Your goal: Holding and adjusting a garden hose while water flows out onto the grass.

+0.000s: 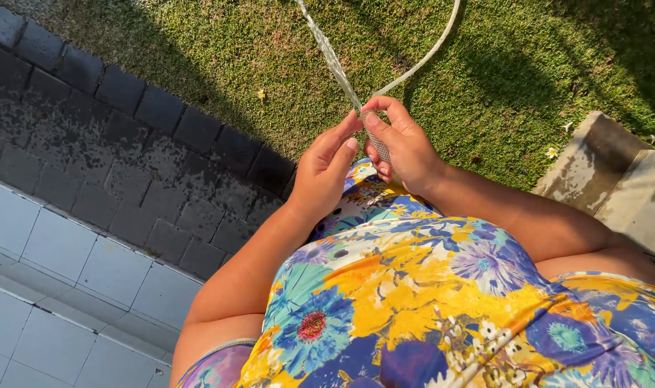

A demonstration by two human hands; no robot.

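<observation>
A clear braided garden hose (pixel 332 63) runs from the top of the view down over the grass into my hands, and a second stretch of it (pixel 428 54) curves away to the upper right. My right hand (pixel 403 144) is closed around the hose end, thumb and fingers wrapped on it. My left hand (pixel 324 169) is beside it, fingertips touching the hose just below the right thumb. My flowered yellow and blue dress fills the lower right.
Short grass (pixel 500 79) with a few fallen white flowers (pixel 552 152) covers the top. Dark wet paving blocks (pixel 104 144) border it on the left, then pale tiles (pixel 61 259). A concrete step (pixel 615 172) lies at the right edge.
</observation>
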